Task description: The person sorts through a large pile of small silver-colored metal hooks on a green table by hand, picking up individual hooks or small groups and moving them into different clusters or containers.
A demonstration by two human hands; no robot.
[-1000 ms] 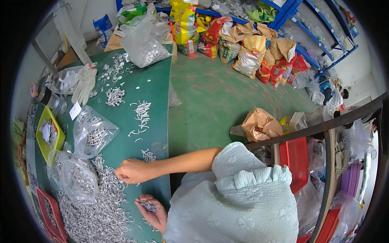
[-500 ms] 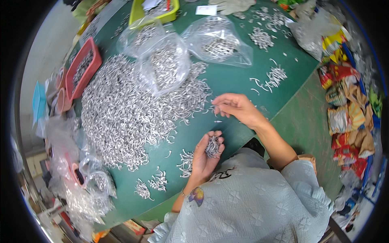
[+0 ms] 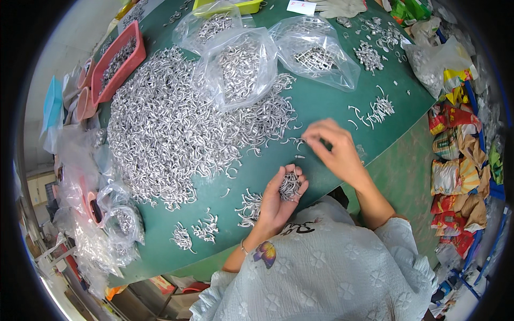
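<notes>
My left hand [image 3: 274,209] is palm up near the table's front edge, its fingers curled around a bunch of small curved metal pieces [image 3: 289,187]. To its right and a little farther away, my right hand [image 3: 338,152] hovers over the table with fingers bent and tips drawn together. Its fingers are slightly blurred, and whatever lies between them is too small to make out. A few loose curved pieces [image 3: 293,141] lie at its fingertips. The large pile of silvery curved pieces [image 3: 166,134] spreads to the left. Beside my left hand sits a small heap [image 3: 249,207].
Clear plastic bags of metal parts [image 3: 239,72] rest on the pile's far side. Small heaps [image 3: 205,229] lie near the front edge, another [image 3: 381,111] at right. A red tray [image 3: 119,63] stands far left, plastic bags [image 3: 88,214] nearer. Colourful packets [image 3: 452,176] line the right side.
The view has shifted, so the table appears lower on the left and moved right. My right hand has turned and its fingers have curled in more. My left hand still holds the bunch.
</notes>
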